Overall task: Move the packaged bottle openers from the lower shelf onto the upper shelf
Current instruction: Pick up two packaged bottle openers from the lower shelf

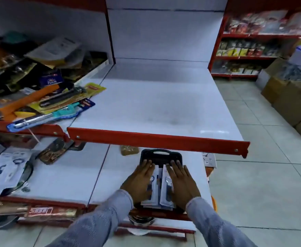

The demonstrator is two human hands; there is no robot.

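While the upper shelf (156, 104) lies bare, the packaged bottle openers (159, 189) sit stacked on the lower shelf (65, 175); left hand (140, 180) and right hand (181, 182) press flat, fingers extended, flanking them. Transfer not begun.

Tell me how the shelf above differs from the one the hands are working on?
The upper shelf is bare in this section, while the lower shelf carries the packaged bottle openers, lying on a dark tray. No hand touches the upper shelf; the left hand and right hand lie flat on the packs below. Both shelves are white with red front edges.
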